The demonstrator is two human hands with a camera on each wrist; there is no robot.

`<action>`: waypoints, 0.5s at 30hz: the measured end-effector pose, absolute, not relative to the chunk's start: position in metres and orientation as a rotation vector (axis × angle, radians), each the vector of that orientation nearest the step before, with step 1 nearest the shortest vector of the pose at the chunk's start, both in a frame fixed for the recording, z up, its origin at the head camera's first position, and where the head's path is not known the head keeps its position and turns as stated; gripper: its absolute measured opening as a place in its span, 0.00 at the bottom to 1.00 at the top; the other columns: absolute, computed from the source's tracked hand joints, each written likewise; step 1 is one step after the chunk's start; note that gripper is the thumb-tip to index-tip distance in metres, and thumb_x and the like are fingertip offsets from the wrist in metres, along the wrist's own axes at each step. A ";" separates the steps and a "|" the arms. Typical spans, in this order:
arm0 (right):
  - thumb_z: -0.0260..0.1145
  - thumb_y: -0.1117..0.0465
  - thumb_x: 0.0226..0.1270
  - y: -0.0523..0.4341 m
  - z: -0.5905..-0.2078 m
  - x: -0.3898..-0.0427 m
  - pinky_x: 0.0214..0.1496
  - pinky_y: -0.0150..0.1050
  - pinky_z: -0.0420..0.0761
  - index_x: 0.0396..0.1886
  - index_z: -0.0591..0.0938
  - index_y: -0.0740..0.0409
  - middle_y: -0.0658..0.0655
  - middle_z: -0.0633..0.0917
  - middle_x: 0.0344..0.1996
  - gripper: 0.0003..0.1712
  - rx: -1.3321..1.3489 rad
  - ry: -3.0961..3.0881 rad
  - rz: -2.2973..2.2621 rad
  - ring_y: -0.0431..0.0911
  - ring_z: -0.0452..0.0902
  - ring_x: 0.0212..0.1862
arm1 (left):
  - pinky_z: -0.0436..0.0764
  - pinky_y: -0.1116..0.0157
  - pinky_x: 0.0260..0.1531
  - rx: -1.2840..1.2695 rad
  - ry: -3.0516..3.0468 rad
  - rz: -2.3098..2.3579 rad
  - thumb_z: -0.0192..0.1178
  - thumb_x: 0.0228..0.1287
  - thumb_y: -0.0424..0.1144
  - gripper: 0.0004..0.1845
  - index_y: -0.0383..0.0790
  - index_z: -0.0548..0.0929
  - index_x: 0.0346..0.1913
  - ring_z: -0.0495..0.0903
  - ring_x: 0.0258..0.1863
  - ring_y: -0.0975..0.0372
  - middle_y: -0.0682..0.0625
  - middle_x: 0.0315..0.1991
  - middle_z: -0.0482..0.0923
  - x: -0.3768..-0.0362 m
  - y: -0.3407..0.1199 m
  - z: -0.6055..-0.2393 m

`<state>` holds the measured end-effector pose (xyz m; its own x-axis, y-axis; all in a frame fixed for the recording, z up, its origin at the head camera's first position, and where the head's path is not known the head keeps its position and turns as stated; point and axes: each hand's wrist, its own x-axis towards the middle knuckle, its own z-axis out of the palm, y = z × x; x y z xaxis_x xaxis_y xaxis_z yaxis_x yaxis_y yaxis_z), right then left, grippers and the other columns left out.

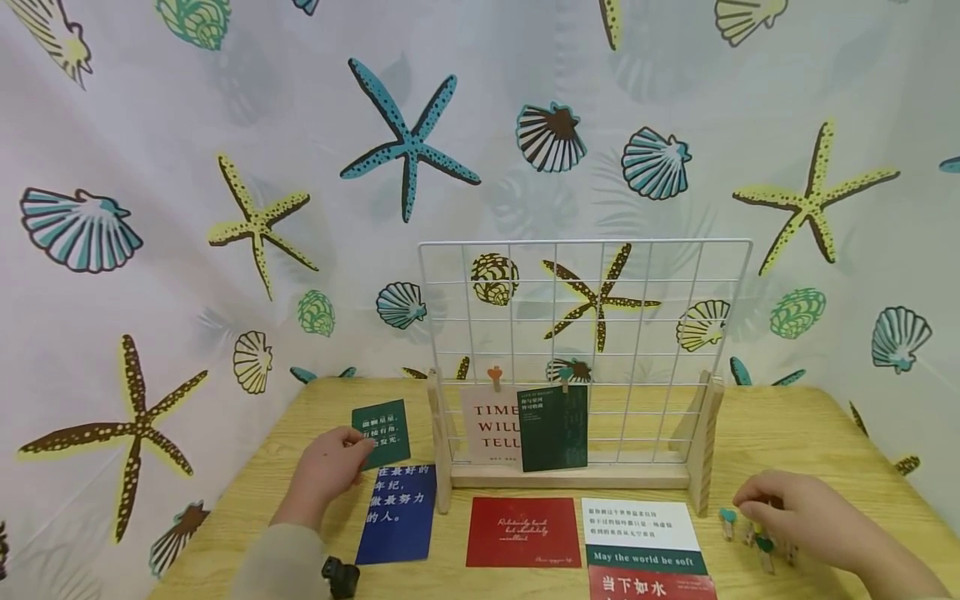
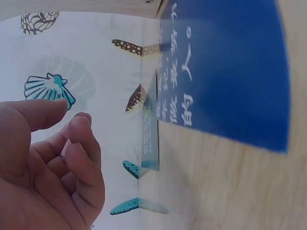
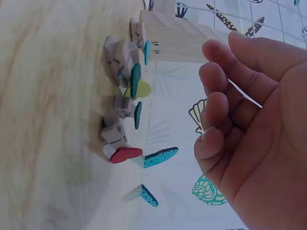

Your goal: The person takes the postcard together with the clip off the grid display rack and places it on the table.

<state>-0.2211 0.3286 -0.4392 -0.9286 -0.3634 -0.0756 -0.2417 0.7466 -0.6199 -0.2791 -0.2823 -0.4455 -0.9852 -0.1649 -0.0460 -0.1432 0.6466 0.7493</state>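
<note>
Left hand [image 1: 332,462] by a green card [image 1: 392,435], right hand [image 1: 802,510] by clips [image 1: 764,553].

The left fingers, loosely curled with thumb apart, hang above the card's edge on the tabletop [image 1: 787,433]; 1 blue card [image 1: 397,529] lies nearer the person. The right fingers, loosely bent, hover near the clips.

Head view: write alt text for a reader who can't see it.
A person's left hand hovers near a small green card and the right hand near small decorated clips on a wood-grain table. Between them stands a white wire grid with a pale card and a dark green card clipped on; more cards lie in front.
</note>
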 end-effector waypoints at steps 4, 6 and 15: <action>0.62 0.51 0.76 0.324 -0.435 -0.222 0.38 0.37 0.80 0.49 0.85 0.55 0.51 0.85 0.44 0.15 -0.536 2.750 -0.958 0.40 0.80 0.40 | 0.76 0.61 0.29 0.246 -2.812 -1.302 0.55 0.76 0.48 0.17 0.36 0.79 0.52 0.80 0.30 0.52 0.42 0.34 0.81 -0.277 -0.275 -0.442; 0.62 0.52 0.76 0.322 -0.434 -0.222 0.38 0.37 0.80 0.50 0.85 0.56 0.52 0.85 0.44 0.14 -0.563 2.752 -0.973 0.40 0.80 0.40 | 0.76 0.61 0.29 0.238 -2.800 -1.327 0.55 0.76 0.48 0.18 0.36 0.79 0.53 0.81 0.30 0.52 0.42 0.35 0.81 -0.276 -0.272 -0.440; 0.61 0.53 0.78 0.308 -0.428 -0.222 0.38 0.37 0.81 0.50 0.85 0.55 0.52 0.86 0.46 0.14 -0.606 2.765 -0.997 0.43 0.82 0.42 | 0.78 0.61 0.30 0.213 -2.706 -1.438 0.55 0.76 0.46 0.18 0.36 0.78 0.57 0.83 0.33 0.51 0.42 0.39 0.81 -0.270 -0.263 -0.436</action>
<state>-0.2218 0.3076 -0.4284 -0.9090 -0.4167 0.0047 -0.3239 0.6994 -0.6371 -0.2700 -0.2629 -0.4362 -0.9880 -0.1543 -0.0037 -0.0894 0.5526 0.8286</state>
